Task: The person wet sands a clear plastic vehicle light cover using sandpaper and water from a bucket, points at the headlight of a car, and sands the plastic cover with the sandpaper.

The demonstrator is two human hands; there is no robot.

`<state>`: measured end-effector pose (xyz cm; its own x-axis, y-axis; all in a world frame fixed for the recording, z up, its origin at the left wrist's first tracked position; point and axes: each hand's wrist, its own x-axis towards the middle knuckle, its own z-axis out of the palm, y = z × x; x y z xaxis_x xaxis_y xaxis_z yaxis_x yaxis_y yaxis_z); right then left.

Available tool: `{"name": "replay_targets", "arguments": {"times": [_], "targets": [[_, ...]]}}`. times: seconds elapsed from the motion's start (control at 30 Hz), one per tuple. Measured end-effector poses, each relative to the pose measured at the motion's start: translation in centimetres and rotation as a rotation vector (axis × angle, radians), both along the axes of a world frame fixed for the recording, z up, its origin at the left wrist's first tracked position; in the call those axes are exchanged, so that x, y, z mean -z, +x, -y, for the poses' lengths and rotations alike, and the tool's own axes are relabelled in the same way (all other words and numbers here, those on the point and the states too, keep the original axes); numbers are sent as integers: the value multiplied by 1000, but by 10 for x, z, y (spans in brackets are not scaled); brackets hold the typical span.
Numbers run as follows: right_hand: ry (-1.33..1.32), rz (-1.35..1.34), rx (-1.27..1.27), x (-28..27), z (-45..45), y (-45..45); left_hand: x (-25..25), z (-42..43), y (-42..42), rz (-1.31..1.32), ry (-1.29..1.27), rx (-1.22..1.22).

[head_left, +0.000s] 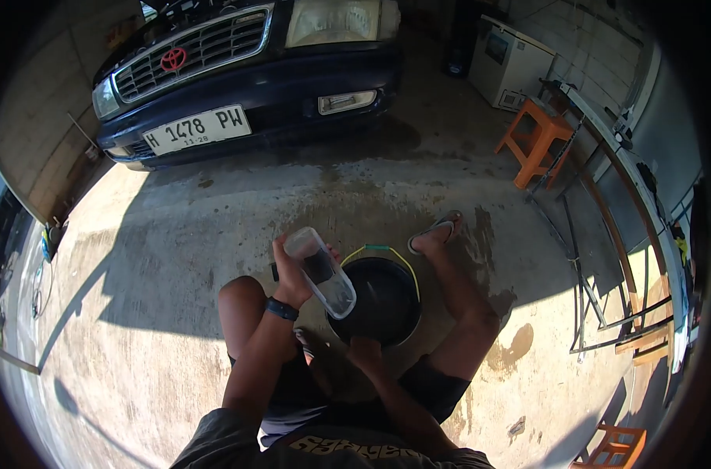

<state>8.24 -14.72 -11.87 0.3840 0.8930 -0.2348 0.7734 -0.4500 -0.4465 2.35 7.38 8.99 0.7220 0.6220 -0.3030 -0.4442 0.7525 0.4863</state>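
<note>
A clear plastic container is tilted above the left rim of a black bucket, with my left hand wrapped round its upper side. The bucket stands on the concrete between my legs and has a yellow wire handle with a green grip. At the bucket's near edge is my right hand, dark in shadow. Its fingers are too dim to make out, and so is anything in them. The inside of the bucket is dark too.
A dark blue car stands ahead. An orange stool, a white cabinet and a long metal frame are on the right. Another orange stool shows at the lower right. Wet patches mark the concrete floor.
</note>
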Motion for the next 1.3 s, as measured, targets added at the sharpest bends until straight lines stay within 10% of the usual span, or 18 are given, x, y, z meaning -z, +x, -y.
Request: {"name": "replay_targets", "arguments": {"times": [0.4,0.77,1.3], "targets": [[98,-256,-80,-28,5,20,-41,34,44,102,107,4],[463,-414,386,4,-16,46,34,33,-6,-74,22,-14],[-90,-165,108,152,-54,69,61,22,-48,120,-90,-18]]}}
